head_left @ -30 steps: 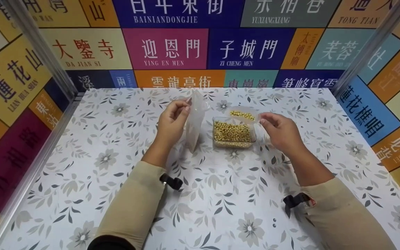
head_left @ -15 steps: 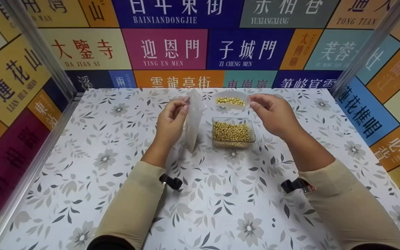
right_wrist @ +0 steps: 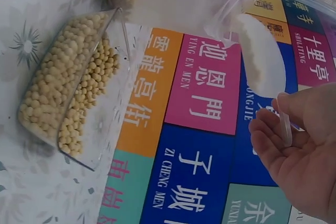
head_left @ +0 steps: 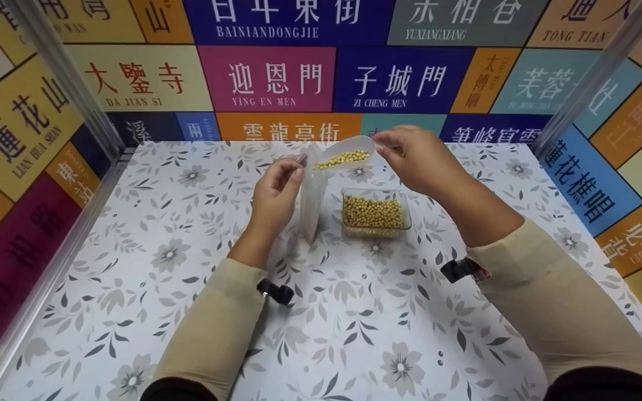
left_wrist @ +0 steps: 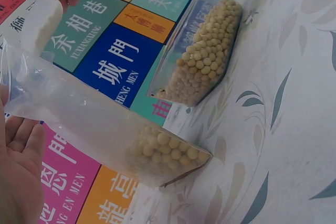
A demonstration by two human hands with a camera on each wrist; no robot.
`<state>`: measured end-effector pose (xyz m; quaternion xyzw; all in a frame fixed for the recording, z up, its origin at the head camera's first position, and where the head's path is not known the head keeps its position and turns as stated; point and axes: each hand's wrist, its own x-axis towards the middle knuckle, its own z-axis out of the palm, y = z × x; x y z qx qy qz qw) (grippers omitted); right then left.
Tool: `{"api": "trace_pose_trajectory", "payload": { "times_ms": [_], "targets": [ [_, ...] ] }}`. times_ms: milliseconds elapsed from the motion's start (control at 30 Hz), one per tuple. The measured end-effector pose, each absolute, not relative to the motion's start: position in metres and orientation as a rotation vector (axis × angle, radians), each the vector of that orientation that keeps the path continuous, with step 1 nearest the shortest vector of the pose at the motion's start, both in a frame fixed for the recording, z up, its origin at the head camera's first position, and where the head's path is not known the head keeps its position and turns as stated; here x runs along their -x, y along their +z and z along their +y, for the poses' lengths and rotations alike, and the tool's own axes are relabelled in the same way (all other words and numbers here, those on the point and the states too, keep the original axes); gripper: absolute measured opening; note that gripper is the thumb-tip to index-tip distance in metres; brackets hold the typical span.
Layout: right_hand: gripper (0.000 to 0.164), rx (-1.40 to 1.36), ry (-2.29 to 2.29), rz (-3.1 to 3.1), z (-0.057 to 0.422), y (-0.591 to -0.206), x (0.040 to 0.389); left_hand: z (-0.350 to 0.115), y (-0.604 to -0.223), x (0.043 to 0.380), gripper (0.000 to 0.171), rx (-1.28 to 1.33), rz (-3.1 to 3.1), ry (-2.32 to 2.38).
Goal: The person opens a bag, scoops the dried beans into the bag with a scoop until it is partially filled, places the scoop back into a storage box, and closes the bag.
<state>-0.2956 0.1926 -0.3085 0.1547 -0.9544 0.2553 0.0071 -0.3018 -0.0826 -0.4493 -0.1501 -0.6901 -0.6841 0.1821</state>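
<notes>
My left hand (head_left: 276, 192) pinches the upper edge of a translucent plastic bag (head_left: 310, 203), which stands upright. In the left wrist view, soybeans (left_wrist: 164, 148) fill the bag's bottom. My right hand (head_left: 418, 159) grips the short handle of a translucent white scoop (head_left: 355, 143) between thumb and fingers. Yellow soybeans (head_left: 346, 160) lie in the scoop, whose tip is tilted down at the bag's mouth. Right of the bag, a clear rectangular box (head_left: 405, 211) holds many soybeans, heaped toward its left side.
A white floral cloth (head_left: 321, 334) covers the table. Behind it rises a panel wall (head_left: 265, 78) of coloured signs, with metal posts (head_left: 84, 94) at the corners. Dark wrist cameras (head_left: 276, 291) sit on both sleeves.
My right hand has carried the loaded scoop up and left, from above the box to the bag's mouth, and tilted it. The left hand and bag stay almost in place.
</notes>
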Motion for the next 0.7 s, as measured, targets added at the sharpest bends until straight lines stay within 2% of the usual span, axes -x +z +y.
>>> {"api": "trace_pose_trajectory", "payload": {
  "times_ms": [200,700],
  "targets": [
    [0.039,-0.535,0.657,-2.969,0.1876,-0.3029,0.2977,-0.0824,-0.449,0.3028,0.012,0.414,-1.936,-1.925],
    [0.038,-0.514,0.7,-2.934,0.1944,-0.3085,0.2954,-0.0833,-0.4498,0.3033,0.014,0.418,-1.937,-1.916]
  ]
}}
